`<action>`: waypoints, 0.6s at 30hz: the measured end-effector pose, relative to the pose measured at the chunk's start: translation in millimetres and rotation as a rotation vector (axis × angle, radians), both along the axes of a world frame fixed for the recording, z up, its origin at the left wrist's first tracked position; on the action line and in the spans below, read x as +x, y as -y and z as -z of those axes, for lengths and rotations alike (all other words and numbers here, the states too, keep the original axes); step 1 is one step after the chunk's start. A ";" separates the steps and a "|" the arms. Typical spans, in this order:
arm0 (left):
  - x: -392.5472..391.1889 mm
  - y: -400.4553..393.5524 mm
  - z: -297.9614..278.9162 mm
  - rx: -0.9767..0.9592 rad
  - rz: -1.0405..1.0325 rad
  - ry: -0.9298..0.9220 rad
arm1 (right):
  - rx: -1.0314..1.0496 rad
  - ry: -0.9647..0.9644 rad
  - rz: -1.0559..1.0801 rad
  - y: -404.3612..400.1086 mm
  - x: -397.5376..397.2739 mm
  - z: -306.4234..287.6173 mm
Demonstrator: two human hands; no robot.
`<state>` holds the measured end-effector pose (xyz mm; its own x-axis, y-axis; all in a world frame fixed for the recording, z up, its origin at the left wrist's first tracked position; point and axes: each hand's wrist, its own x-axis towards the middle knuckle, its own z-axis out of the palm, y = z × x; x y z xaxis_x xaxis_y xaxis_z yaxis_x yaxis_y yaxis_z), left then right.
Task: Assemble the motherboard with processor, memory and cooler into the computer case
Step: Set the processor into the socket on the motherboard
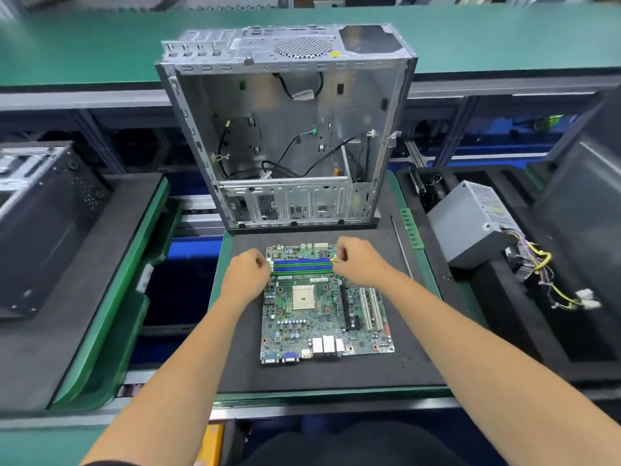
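Motherboard (pixel 322 304) memory slots (pixel 301 266) lie between left hand (pixel 247 275) and right hand (pixel 359 262).

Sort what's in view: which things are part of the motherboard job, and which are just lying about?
In the job:
motherboard
memory slots
processor socket
open case
left hand
right hand
memory stick

Lying about:
power supply
black case
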<state>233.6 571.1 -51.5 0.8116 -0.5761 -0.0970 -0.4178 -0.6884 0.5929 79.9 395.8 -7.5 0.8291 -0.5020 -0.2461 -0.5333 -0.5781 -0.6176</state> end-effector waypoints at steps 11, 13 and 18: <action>-40.7 5.1 15.2 0.113 0.567 0.113 | -0.029 -0.161 -0.083 -36.3 6.0 36.8; -44.8 11.7 17.4 0.178 0.620 0.226 | -0.086 -0.203 -0.141 -36.1 4.2 37.2; -48.5 22.0 20.2 0.204 0.639 0.242 | -0.149 -0.278 -0.244 -43.1 5.6 37.5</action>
<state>185.1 549.1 -71.7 0.3338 -0.9358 -0.1131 -0.8802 -0.3524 0.3178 85.5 438.9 -45.1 0.8405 -0.3456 -0.4172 -0.5041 -0.7809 -0.3688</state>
